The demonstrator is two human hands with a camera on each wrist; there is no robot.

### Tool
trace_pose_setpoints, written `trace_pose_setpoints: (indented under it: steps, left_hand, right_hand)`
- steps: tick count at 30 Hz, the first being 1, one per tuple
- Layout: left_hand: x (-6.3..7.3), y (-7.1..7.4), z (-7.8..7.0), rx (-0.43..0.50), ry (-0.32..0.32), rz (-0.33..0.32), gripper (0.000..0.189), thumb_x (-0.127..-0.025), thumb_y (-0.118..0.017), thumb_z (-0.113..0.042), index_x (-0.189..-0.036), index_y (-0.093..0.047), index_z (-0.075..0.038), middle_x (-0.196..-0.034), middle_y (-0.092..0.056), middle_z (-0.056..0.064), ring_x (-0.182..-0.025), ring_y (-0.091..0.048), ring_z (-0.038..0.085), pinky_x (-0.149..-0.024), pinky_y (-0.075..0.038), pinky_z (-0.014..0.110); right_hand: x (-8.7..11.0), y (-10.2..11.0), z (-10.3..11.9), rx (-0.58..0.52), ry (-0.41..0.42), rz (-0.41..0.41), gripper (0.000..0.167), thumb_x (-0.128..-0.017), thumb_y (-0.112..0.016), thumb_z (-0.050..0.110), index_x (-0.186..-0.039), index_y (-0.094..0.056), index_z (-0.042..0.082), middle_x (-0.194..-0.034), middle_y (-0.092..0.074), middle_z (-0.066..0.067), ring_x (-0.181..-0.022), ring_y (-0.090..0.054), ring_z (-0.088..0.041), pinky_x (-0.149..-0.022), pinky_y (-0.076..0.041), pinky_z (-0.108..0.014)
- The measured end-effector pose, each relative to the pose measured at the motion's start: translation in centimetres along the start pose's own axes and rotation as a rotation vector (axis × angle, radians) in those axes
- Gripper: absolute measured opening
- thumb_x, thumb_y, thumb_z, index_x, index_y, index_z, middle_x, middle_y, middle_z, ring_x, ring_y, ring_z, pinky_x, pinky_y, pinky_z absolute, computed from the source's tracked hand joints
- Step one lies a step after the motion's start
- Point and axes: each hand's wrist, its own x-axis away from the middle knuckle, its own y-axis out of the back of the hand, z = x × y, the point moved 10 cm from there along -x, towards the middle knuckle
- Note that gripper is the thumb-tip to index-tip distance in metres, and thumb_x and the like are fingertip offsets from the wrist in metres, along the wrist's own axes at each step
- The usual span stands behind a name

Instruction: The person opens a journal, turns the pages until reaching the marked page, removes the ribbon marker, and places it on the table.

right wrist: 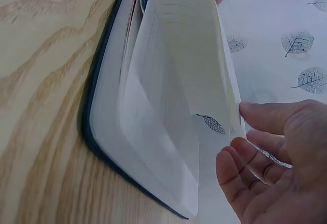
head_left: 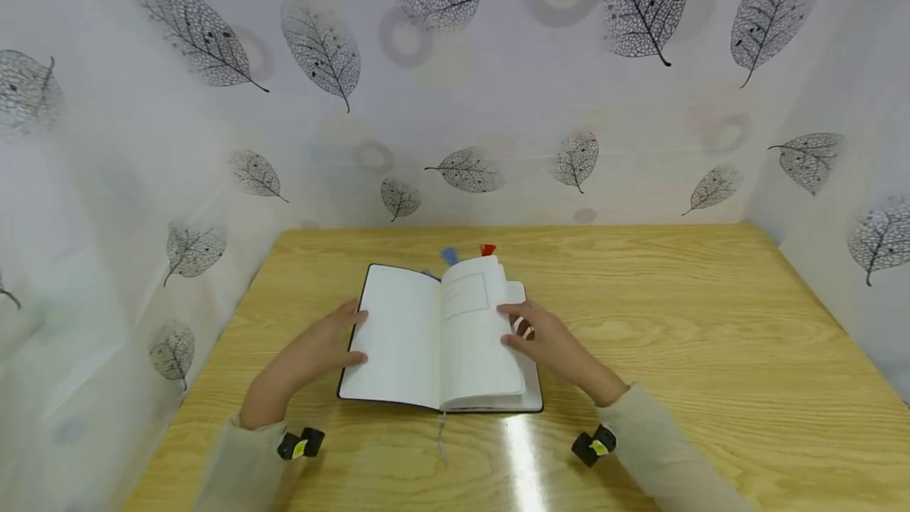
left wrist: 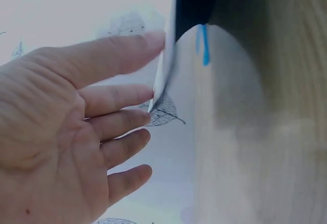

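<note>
An open notebook [head_left: 398, 330] with a dark cover lies on the table, its left page blank. At its left edge my left hand [head_left: 320, 350] pinches the cover and pages, thumb on the page side; the other fingers stay extended in the left wrist view. My right hand [head_left: 550, 346] pinches the outer edge of some raised pages [head_left: 476, 346] between thumb and fingers. These pages bow up from the right half, and the right wrist view shows a gap between them and the lower page block [right wrist: 153, 142]. A printed box shows on the upper raised page.
Blue [head_left: 450, 257] and red tassels [head_left: 487, 250] stick out past the notebook's top edge. A thin ribbon [head_left: 441, 441] hangs from the bottom of the spine. The wooden table [head_left: 675, 322] is bordered by white leaf-patterned sheeting [head_left: 498, 101] at the back and sides.
</note>
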Motion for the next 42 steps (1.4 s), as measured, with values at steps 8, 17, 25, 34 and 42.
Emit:
trace_pose_setpoints:
  steps: [8, 17, 25, 34, 42]
  left_hand:
    - [-0.2, -1.7, -0.1, -0.023, 0.003, 0.022, 0.057, -0.088, -0.065, -0.006, -0.14, -0.044, 0.007, -0.155, -0.025, 0.024, -0.142, -0.026, 0.042, -0.112, -0.028, 0.053]
    - [0.2, -2.3, -0.1, 0.043, -0.024, 0.011, 0.053, -0.087, -0.063, -0.003, -0.137, -0.048, 0.007, -0.153, -0.03, 0.025, -0.141, -0.029, 0.044, -0.109, -0.032, 0.054]
    - [0.2, -2.3, 0.7, 0.076, -0.048, -0.022, 0.056, -0.088, -0.07, -0.017, -0.137, -0.05, 0.002, -0.151, -0.035, 0.023, -0.139, -0.032, 0.044, -0.109, -0.032, 0.056]
    - [0.4, -1.7, 2.2, 0.235, -0.012, -0.087, 0.055, -0.087, -0.073, -0.021, -0.135, -0.054, -0.003, -0.143, -0.042, 0.019, -0.124, -0.046, 0.047, -0.097, -0.044, 0.055]
    - [0.8, -0.9, 3.6, 0.26, -0.009, -0.128, 0.055, -0.086, -0.073, -0.029, -0.135, -0.056, -0.009, -0.14, -0.042, 0.02, -0.127, -0.041, 0.044, -0.099, -0.039, 0.058]
  right_hand:
    - [-0.9, -0.3, -0.4, 0.002, -0.125, 0.016, 0.056, -0.089, -0.068, 0.008, -0.139, -0.046, -0.002, -0.097, -0.062, -0.009, -0.079, -0.055, -0.013, -0.064, -0.045, -0.022]
    - [-1.5, -1.1, -0.8, -0.175, -0.221, 0.107, 0.062, -0.091, -0.066, 0.009, -0.145, -0.037, -0.001, -0.096, -0.059, -0.011, -0.068, -0.058, -0.012, -0.059, -0.052, -0.026]
    - [-1.9, -2.3, 0.6, -0.396, -0.205, 0.192, 0.063, -0.095, -0.061, 0.017, -0.147, -0.03, -0.001, -0.1, -0.056, -0.014, -0.078, -0.059, -0.014, -0.063, -0.053, -0.03]
    - [-2.2, -3.7, 2.4, -0.483, -0.201, 0.264, 0.064, -0.099, -0.055, 0.029, -0.149, -0.027, 0.001, -0.124, -0.049, -0.021, -0.076, -0.05, -0.015, -0.066, -0.047, -0.028]
    - [-2.5, -4.8, 3.7, -0.524, -0.189, 0.291, 0.065, -0.1, -0.051, 0.037, -0.148, -0.027, 0.0, -0.121, -0.048, -0.02, -0.066, -0.046, -0.016, -0.065, -0.045, -0.026]
